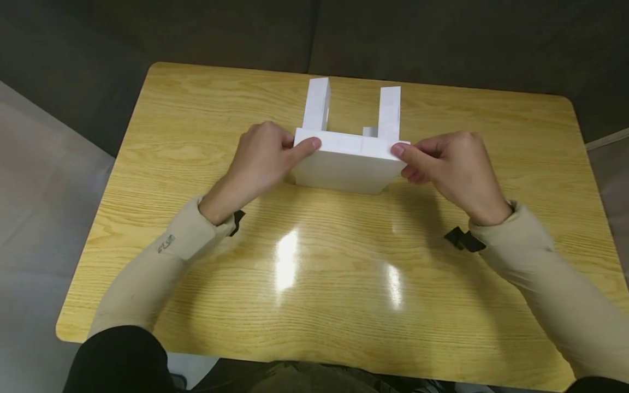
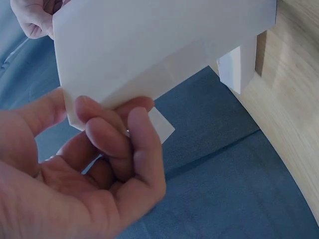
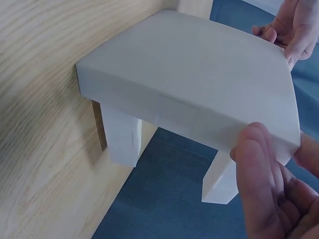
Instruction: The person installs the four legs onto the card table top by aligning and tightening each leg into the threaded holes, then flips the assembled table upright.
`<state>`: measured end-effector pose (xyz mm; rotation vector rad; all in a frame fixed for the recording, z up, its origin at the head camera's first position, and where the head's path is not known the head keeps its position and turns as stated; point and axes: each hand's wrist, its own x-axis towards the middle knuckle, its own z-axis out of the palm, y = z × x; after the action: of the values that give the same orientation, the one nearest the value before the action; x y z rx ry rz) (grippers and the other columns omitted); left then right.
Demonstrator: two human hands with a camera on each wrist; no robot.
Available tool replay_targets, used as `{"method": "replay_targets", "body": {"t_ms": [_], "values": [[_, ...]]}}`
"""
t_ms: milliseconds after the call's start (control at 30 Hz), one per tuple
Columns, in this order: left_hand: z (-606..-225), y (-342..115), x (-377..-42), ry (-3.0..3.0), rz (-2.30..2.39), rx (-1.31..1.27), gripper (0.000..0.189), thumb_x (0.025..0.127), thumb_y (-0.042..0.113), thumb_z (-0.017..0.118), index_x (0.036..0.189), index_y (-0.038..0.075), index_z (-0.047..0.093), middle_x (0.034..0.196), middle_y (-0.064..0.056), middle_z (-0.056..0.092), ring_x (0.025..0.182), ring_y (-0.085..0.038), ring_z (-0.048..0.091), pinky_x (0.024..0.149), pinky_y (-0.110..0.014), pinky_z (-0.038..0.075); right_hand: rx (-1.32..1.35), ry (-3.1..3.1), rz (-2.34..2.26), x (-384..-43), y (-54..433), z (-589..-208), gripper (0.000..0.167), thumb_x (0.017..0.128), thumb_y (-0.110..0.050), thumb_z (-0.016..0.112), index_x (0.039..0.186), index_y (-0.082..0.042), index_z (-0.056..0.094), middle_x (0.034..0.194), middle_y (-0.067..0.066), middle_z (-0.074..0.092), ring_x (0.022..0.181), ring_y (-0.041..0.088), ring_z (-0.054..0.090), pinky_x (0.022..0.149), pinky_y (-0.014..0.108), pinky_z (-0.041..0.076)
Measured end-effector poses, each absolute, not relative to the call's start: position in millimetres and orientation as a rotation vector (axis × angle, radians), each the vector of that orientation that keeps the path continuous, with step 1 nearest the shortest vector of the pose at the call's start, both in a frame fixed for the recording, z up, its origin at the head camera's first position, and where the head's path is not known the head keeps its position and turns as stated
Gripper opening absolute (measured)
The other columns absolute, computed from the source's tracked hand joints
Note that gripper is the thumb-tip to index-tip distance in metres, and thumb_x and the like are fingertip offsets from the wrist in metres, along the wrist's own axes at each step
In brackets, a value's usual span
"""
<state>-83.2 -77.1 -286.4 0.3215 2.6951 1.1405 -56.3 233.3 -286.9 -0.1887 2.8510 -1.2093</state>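
Observation:
A small white stool (image 1: 339, 170), looking like folded card, is tipped on its side with its flat seat facing the person. Two of its legs (image 1: 314, 103) point toward the far table edge, and part of another shows between them. My left hand (image 1: 260, 155) pinches the seat's upper left corner, thumb on the top edge. At the upper right corner, my right hand (image 1: 454, 169) pinches the same seat with its thumb on the edge. The right wrist view shows the smooth seat (image 3: 199, 64) and two square legs (image 3: 122, 134), with right fingertips against its side.
Under the stool is a wood-grain table (image 1: 334, 316) with rounded corners and bright light reflections. A dark partition (image 1: 442, 43) stands behind its far edge. Black straps (image 1: 464, 240) hang at the sleeve cuffs.

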Motion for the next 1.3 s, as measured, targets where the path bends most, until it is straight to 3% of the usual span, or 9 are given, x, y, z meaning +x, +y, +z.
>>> {"method": "replay_targets", "body": {"t_ms": [333, 600, 1133, 1267, 1300], "values": [[-282, -77, -89, 2.682, 1.092, 0.249, 0.07, 0.103, 0.048, 0.075, 0.053, 0.015, 0.041, 0.054, 0.006, 0.027, 0.054, -0.01, 0.029, 0.055, -0.026, 0.022, -0.139, 2.825, -1.229, -62, 235, -287, 0.047, 0.1, -0.046, 0.081, 0.093, 0.0, 0.086, 0.073, 0.006, 0.078, 0.06, 0.012, 0.073, 0.058, 0.021, 0.059], [-288, -80, -87, 2.75, 1.11, 0.294, 0.07, 0.103, 0.051, 0.075, 0.055, 0.015, 0.039, 0.055, 0.006, 0.027, 0.054, -0.011, 0.027, 0.056, -0.028, 0.02, -0.207, 2.945, -1.22, -65, 237, -295, 0.046, 0.099, -0.05, 0.081, 0.081, -0.008, 0.086, 0.068, 0.005, 0.075, 0.059, 0.011, 0.067, 0.054, 0.021, 0.045], [-291, -82, -89, 2.802, 1.108, 0.308, 0.069, 0.103, 0.055, 0.073, 0.057, 0.015, 0.04, 0.056, 0.005, 0.028, 0.055, -0.012, 0.027, 0.057, -0.028, 0.019, -0.156, 2.921, -1.369, -69, 238, -305, 0.043, 0.099, -0.046, 0.082, 0.087, -0.005, 0.086, 0.073, 0.006, 0.077, 0.06, 0.012, 0.069, 0.059, 0.02, 0.053], [-299, -85, -83, 2.814, 1.186, 0.297, 0.059, 0.102, 0.052, 0.076, 0.063, 0.011, 0.058, 0.058, 0.003, 0.035, 0.059, -0.013, 0.032, 0.058, -0.029, 0.021, -0.144, 2.896, -1.532, -65, 236, -317, 0.04, 0.102, -0.04, 0.08, 0.091, -0.002, 0.085, 0.076, 0.007, 0.077, 0.063, 0.014, 0.069, 0.063, 0.021, 0.054], [-301, -85, -82, 2.802, 1.224, 0.29, 0.053, 0.102, 0.049, 0.078, 0.069, 0.009, 0.067, 0.06, 0.003, 0.042, 0.06, -0.013, 0.037, 0.058, -0.029, 0.025, -0.145, 2.882, -1.579, -64, 236, -322, 0.04, 0.104, -0.038, 0.078, 0.094, 0.0, 0.084, 0.077, 0.007, 0.078, 0.065, 0.014, 0.07, 0.064, 0.02, 0.056]]}}
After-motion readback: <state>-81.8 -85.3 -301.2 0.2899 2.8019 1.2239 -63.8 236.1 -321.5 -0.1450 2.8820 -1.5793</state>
